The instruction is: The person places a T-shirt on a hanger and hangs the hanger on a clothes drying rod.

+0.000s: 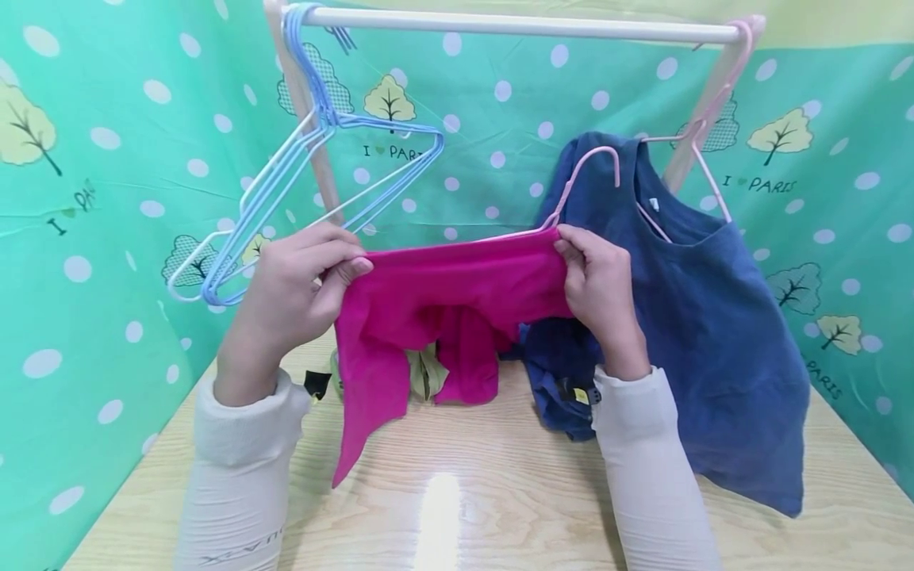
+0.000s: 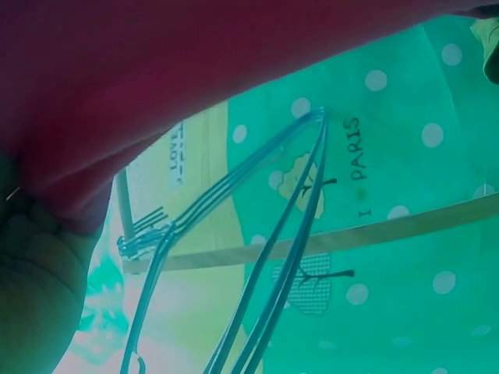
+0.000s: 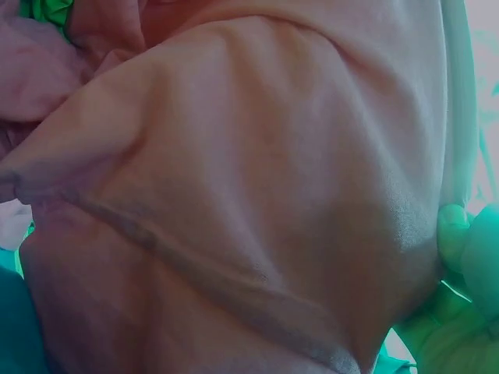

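Observation:
A magenta garment (image 1: 457, 277) with a straight upper edge is stretched between both hands in the head view, its lower parts hanging above and over the table. My left hand (image 1: 293, 293) pinches the left end of that edge between thumb and fingers. At the other end my right hand (image 1: 603, 285) pinches the edge close to a pink hanger (image 1: 569, 181). The hanger's hook rises above the cloth, and most of its frame is hidden behind the garment. Cloth fills much of the left wrist view, beside the left hand (image 2: 39, 288). In the right wrist view, fingertips (image 3: 454, 238) grip the cloth's border.
Several blue and white hangers (image 1: 324, 119) hang at the left of a white rail (image 1: 514, 24). A navy sleeveless top (image 1: 714, 333) hangs from a pink hanger at the right. Dark blue clothing (image 1: 557, 388) and an olive cloth (image 1: 427, 373) lie on the wooden table (image 1: 500, 492).

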`<state>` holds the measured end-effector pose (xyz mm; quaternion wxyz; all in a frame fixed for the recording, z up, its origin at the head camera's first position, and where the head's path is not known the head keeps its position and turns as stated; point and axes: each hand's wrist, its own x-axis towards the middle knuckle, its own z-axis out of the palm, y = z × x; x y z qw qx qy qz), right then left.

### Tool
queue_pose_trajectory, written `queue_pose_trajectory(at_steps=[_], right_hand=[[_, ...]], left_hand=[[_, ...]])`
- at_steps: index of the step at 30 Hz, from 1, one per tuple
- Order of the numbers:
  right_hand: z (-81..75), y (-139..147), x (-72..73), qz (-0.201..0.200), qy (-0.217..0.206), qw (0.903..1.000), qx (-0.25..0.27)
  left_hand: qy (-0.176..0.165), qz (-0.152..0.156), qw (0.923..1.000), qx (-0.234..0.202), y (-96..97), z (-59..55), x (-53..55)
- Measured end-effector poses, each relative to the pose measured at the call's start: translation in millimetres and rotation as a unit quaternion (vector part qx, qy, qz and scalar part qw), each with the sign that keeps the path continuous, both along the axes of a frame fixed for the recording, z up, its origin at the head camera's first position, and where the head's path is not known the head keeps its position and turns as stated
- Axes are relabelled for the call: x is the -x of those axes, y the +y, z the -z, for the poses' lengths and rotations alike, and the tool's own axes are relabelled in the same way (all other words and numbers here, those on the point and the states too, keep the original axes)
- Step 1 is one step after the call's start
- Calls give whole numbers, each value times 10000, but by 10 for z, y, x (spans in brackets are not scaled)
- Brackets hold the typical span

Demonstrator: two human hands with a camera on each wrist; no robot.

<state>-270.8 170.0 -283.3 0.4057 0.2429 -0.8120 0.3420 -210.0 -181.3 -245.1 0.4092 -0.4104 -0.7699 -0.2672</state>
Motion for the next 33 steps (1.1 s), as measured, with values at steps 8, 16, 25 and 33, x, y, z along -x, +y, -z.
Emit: queue_pose_trajectory(at_steps=[8,16,25,33], right_hand=[[3,13,21,15,27,10000,-19],[13,28,21,6,12,9999,-117],[-3,35,-22,-244,-54,9993,-268],[1,49,-31,-540,74,9973,-490]], left_hand=[[16,250,9997,74,17,3,1],[-120,580,9981,148,18,5,-4],[-359,805,9959,210,13,15,-9],[-1322,780,9871,456,6,31,-25]])
